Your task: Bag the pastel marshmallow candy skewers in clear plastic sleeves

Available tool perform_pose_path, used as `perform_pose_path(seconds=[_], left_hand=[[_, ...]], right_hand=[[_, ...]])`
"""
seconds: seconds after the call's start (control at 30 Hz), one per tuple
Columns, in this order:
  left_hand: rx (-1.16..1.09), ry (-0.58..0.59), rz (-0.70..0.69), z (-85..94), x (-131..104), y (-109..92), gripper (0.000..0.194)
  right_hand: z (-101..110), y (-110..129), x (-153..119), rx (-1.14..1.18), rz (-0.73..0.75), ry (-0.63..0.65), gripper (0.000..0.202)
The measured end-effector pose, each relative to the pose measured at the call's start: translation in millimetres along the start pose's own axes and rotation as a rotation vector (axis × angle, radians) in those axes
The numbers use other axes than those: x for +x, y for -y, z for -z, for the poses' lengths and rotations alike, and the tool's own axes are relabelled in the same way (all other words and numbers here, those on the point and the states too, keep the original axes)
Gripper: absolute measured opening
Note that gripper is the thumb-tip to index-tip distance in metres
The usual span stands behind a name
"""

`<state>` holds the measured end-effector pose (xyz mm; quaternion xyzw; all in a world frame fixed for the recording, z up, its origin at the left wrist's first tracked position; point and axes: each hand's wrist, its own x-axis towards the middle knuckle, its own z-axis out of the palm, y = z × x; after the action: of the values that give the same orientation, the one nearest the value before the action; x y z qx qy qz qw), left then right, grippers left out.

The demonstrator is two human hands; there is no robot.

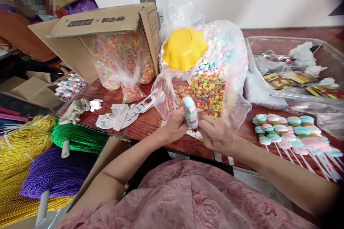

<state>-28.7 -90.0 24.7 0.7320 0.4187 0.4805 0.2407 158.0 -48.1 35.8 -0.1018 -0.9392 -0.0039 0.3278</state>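
Marshmallow stack (190,111) at the dial's centre, between both hands, banded end tipped up, apparently for a clear view. Gripped from eight o'clock by left hand (175,126), thumb and fingers closed on it, presumably for steadiness. Met from four o'clock by bent fingers of right hand (218,134), touching low down; cannot tell whether pinching a stick, hidden there. Just beyond, toward one o'clock, ring gummies (206,91) and, farther back, loose marshmallows (220,50) in clear plastic, likely for short reaches. At twelve, yellow bowl (185,48), seemingly upside down. At three, candy skewers (290,130) in close rows, sticks pointing between four and five, perhaps for tidy handling. At nine, pale gloves (118,116), apart from both hands.
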Motion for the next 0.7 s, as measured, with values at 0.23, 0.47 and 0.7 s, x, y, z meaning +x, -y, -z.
perform_pose_path(seconds=[0.23,0.47,0.7], left_hand=[[0.132,-0.221,0.091,-10.3,-27,1,0.088],[0.1,-0.031,0.056,-3.5,-27,6,0.024],[0.192,-0.41,-0.028,15.2,-4,11,0.041]], right_hand=[[-5,-12,8,-0.125,0.088,-0.163,0.014],[2,2,17,0.325,-0.196,-0.191,0.013],[-12,39,9,1.12,-0.737,0.153,0.019]])
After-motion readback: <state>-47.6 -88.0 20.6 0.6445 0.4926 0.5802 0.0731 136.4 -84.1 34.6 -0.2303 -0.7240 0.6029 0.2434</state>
